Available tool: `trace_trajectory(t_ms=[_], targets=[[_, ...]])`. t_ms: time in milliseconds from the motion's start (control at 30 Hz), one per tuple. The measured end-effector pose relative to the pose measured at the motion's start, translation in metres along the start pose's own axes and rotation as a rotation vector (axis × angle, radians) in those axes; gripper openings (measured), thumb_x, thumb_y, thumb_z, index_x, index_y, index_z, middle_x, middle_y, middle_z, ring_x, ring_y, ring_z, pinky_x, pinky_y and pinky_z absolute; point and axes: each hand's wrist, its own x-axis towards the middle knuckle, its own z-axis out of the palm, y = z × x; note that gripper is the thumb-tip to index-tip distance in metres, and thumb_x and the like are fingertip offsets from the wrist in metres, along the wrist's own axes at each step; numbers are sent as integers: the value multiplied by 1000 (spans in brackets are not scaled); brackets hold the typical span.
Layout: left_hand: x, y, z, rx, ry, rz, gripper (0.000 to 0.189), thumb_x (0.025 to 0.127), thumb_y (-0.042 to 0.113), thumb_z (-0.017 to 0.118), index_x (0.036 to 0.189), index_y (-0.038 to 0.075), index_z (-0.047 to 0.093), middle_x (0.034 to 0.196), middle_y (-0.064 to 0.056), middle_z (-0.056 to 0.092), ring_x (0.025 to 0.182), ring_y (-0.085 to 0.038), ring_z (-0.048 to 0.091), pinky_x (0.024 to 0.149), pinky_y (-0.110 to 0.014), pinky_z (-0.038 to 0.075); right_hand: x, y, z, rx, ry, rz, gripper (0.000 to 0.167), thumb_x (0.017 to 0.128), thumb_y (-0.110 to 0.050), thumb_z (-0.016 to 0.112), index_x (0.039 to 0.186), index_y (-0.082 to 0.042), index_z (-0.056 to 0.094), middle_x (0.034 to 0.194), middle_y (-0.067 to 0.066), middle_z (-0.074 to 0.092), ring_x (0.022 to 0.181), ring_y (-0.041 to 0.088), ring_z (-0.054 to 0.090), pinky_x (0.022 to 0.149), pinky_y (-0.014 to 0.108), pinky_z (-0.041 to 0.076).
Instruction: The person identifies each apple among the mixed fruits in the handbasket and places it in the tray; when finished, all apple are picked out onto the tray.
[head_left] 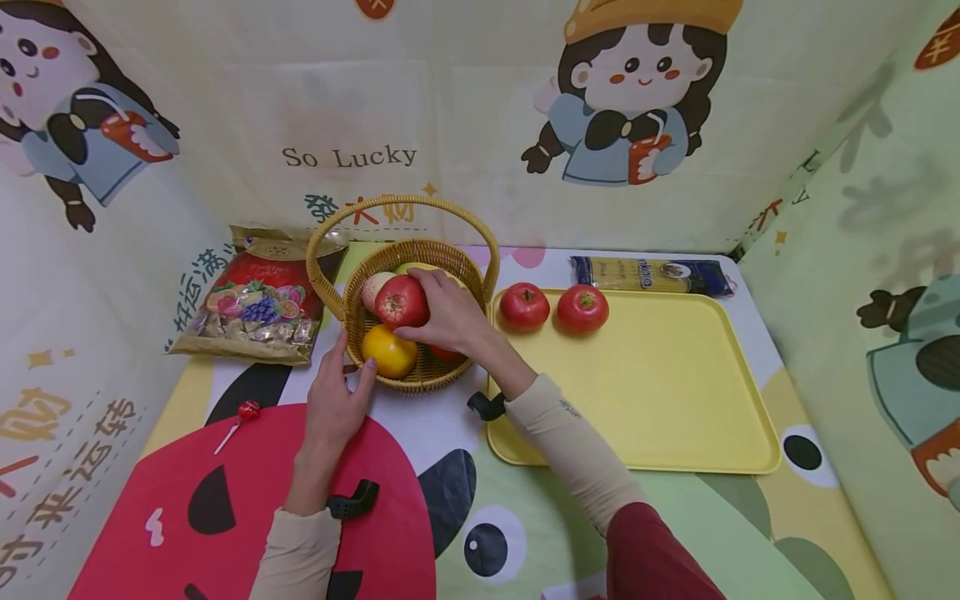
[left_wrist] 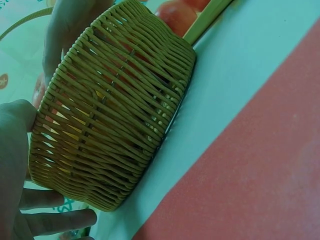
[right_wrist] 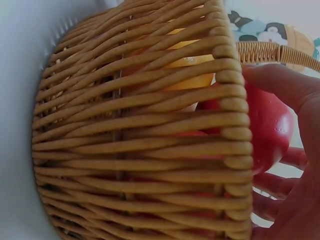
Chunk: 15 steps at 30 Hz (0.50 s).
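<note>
A wicker basket [head_left: 420,385] with a tall arched handle holds several fruits. Over its middle, my right hand [head_left: 450,317] grips a red apple [head_left: 402,301] with thumb and fingers. The right wrist view shows that apple just above the rim. My left hand [head_left: 339,392] touches the near left side of the basket, thumb at the rim and fingers extended along the outside. Beside that thumb lies an orange-yellow fruit [head_left: 389,352]. A pale pink fruit [head_left: 372,292] sits behind the apple, and more red fruit is partly hidden under my right hand.
Right of the basket lies a yellow tray [head_left: 637,400] with two round red fruits [head_left: 582,309] at its back left. Behind the tray is a pasta packet [head_left: 648,276]. A candy bag [head_left: 258,304] rests left of the basket, and a red lollipop [head_left: 248,410] lies nearer.
</note>
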Motion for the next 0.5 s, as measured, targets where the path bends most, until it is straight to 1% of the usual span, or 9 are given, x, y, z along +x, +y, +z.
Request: trace_trajectory(t_ms=[167,367,500], targets=[[0,0,0,-4,-10,-4,75,101,48,51,161,15,22,155,-21,41,116,-38,61,104,-58,48,2,0,4,-4,-12,45,96,78,-60,75,154,-20,33,147,11,48,123,27,58,104,43,53],[-1,0,-1,-7,-11,-6,74,101,46,51,161,14,22,155,-21,42,116,-38,61,104,-58,48,5,0,7,3,-8,48,95,78,-59,75,154,-22,31,145,10,49,114,30,62,101,45,54],[-1,-1,-1,-7,-9,-3,74,101,47,51,161,14,23,154,-21,42,115,-38,62,104,-58,48,6,0,9,2,-3,43,94,78,-58,75,154,-24,32,145,10,49,112,30,62,99,46,54]])
